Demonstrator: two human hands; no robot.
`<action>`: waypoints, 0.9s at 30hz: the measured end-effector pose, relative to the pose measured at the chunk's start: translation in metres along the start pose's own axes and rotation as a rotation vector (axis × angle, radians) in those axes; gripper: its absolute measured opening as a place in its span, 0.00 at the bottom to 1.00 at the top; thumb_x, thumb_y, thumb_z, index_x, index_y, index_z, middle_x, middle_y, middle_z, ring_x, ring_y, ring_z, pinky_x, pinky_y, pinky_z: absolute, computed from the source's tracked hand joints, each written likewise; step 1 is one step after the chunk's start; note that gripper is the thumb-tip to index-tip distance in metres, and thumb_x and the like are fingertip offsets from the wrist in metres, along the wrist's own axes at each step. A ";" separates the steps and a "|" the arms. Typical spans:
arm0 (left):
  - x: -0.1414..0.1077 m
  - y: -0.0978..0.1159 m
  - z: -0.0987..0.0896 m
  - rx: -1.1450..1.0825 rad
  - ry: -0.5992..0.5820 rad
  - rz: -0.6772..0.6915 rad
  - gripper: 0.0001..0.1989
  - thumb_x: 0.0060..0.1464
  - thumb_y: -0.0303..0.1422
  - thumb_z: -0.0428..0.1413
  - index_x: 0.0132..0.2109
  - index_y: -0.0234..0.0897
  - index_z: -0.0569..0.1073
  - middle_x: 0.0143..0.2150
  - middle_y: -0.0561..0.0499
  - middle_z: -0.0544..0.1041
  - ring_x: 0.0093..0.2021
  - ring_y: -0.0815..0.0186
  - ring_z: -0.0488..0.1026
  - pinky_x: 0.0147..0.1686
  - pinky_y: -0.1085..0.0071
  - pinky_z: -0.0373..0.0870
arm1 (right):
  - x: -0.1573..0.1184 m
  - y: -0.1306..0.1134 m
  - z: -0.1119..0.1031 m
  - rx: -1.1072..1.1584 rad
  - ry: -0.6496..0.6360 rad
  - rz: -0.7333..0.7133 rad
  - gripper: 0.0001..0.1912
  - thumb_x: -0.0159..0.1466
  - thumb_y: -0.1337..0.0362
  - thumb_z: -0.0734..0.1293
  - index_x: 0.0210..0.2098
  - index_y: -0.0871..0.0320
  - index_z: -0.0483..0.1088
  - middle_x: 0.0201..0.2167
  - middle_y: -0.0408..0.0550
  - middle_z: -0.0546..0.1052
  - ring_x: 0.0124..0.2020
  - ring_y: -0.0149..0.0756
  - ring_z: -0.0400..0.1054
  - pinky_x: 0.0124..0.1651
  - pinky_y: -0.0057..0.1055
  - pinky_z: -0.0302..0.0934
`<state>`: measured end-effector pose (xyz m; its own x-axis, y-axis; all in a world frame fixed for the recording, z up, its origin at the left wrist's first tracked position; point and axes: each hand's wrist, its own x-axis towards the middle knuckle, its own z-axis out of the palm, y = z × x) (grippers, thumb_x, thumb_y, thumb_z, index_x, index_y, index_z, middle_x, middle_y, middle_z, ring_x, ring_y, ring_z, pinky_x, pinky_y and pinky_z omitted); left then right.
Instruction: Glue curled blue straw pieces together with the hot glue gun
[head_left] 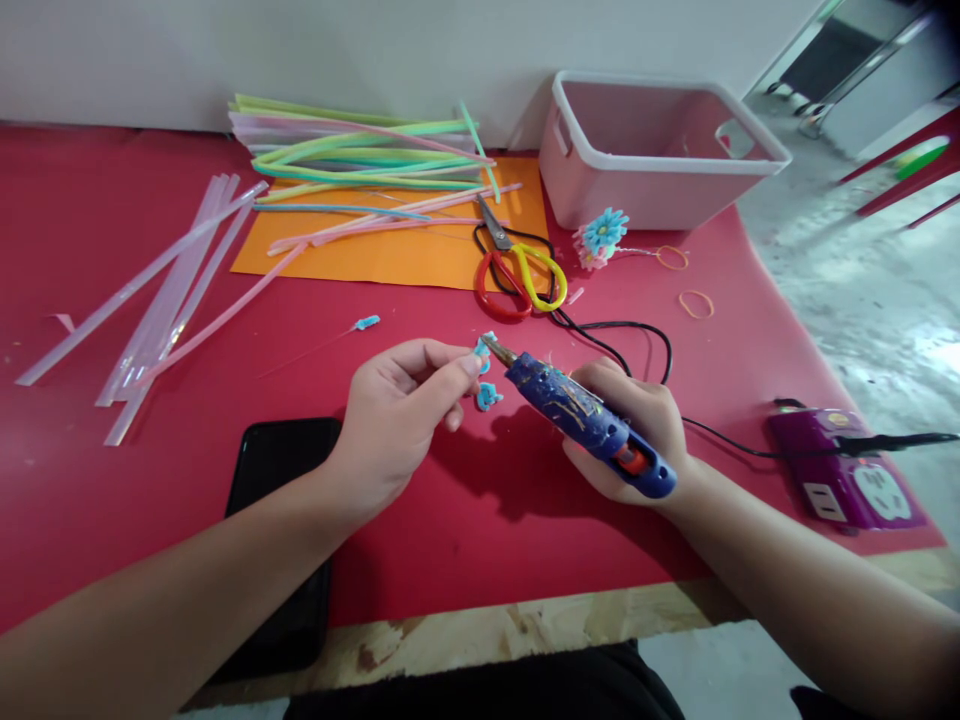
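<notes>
Between thumb and fingertips, my left hand [405, 410] pinches a small blue fuzzy pipe-cleaner piece [482, 352]. My right hand [637, 415] is wrapped round a dark blue glue gun [577, 405], whose metal nozzle points left and meets or nearly meets the blue piece. Just below the pinch is another curled blue pipe-cleaner piece [489, 397]; whether it lies on the table or hangs from my fingers I cannot tell. Left of my hand lies a thin wire with a blue fuzzy tip [367, 323]. Scissors [517, 270] with red and yellow handles rest beyond my hands.
Pipe cleaners [360, 150] in several colours lie on an orange sheet [360, 262] at the back. Clear glue sticks [169, 300] are at left, a black phone [281, 560] under my left forearm. A pink bin [660, 190], blue-and-pink flowers [604, 235] and a purple power strip [847, 470] are at right.
</notes>
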<state>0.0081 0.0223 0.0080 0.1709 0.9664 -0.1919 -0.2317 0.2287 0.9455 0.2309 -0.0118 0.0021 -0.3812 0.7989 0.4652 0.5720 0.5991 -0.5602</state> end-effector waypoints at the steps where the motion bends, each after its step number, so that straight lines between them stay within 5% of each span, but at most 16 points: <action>1: 0.000 -0.001 0.000 -0.002 -0.005 0.001 0.07 0.53 0.30 0.63 0.27 0.37 0.78 0.24 0.55 0.76 0.20 0.76 0.66 0.21 0.77 0.62 | 0.000 0.000 0.000 -0.005 -0.002 0.001 0.11 0.55 0.67 0.67 0.36 0.52 0.63 0.23 0.38 0.69 0.19 0.30 0.57 0.32 0.34 0.63; 22: 0.000 -0.002 -0.001 -0.037 -0.049 0.017 0.06 0.55 0.31 0.64 0.29 0.37 0.79 0.24 0.55 0.77 0.21 0.76 0.66 0.23 0.79 0.64 | -0.002 0.003 0.003 0.055 0.004 -0.045 0.13 0.54 0.70 0.67 0.37 0.52 0.63 0.26 0.39 0.70 0.24 0.30 0.63 0.35 0.32 0.63; 27: 0.000 -0.003 -0.001 -0.067 -0.061 0.025 0.08 0.56 0.30 0.63 0.28 0.37 0.79 0.24 0.56 0.77 0.21 0.77 0.67 0.23 0.80 0.64 | -0.002 0.001 0.001 0.013 0.021 -0.004 0.12 0.55 0.68 0.67 0.37 0.52 0.63 0.24 0.38 0.67 0.21 0.29 0.57 0.32 0.32 0.62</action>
<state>0.0073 0.0218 0.0052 0.2215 0.9635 -0.1501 -0.3001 0.2138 0.9296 0.2315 -0.0127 -0.0007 -0.3680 0.7955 0.4814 0.5613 0.6028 -0.5670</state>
